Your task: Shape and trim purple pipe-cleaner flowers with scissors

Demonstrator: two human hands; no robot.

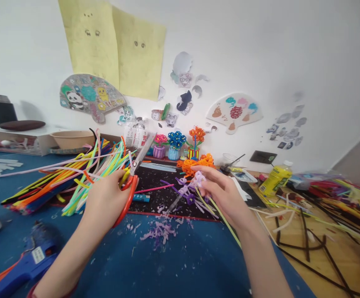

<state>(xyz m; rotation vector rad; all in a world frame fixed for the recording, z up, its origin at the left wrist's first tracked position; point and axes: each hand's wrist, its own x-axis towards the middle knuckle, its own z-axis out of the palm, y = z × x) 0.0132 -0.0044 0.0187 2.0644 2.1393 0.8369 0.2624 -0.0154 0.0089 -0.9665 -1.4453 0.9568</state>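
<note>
My left hand (107,196) is closed round the red handles of a pair of scissors (132,194), whose blades point up and stand apart from the flower. Between the fingers of my right hand (221,188) is a lilac pipe-cleaner flower (199,179), with a yellow-green stem (225,217) running down beneath the palm. Just left of those fingertips, more purple pipe-cleaner flowers (184,191) lie on the black mat (153,176). Lilac fuzz clippings (159,234) are scattered on the blue table in front of it.
Bundled coloured pipe cleaners (74,174) lie at left, behind a blue glue gun (27,269). Small pots of pipe-cleaner flowers (175,153) stand along the wall. A yellow bottle (276,178) is at right, near dark strips (307,231) on the wooden surface.
</note>
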